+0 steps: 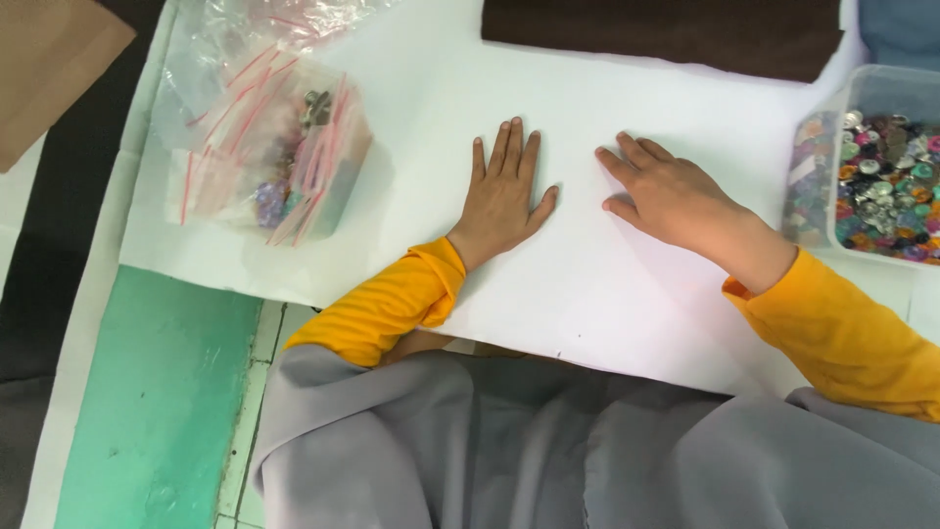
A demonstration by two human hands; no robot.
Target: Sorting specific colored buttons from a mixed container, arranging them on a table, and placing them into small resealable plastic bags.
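Left hand (502, 196) flat and palm-down on the white sheet (587, 284), fingers close together and pointing away, thumb splayed toward the right. Right hand (666, 196) also resting on the same sheet, just beside the left but apart from it, fingers loosely spread and angled toward the upper left, holding nothing. Both wrists in yellow ribbed sleeves (392, 304), over a grey cloth (548, 451) draped across the lap at the near edge.

White sheet spread wide under both hands, covering most of the tabletop, its near edge hanging over the grey cloth.

To the left of the left hand, well apart: a heap of clear plastic zip bags (269, 147) with red seal strips (roughly 2 or more stacked, exact count unclear), small metal and coloured bits showing through. To the right of the right hand, near the wrist: a clear rectangular plastic tub (886, 83) filled with mixed round buttons (886, 191) in silver, pink, green and orange. Beyond the fingertips, at the far edge: a dark brown piece of felt (666, 34) lying flat on the sheet. At the far left corner, a tan sheet (44, 69) on dark fabric. Below the bags, a green painted floor patch (157, 402) beside white tiles.
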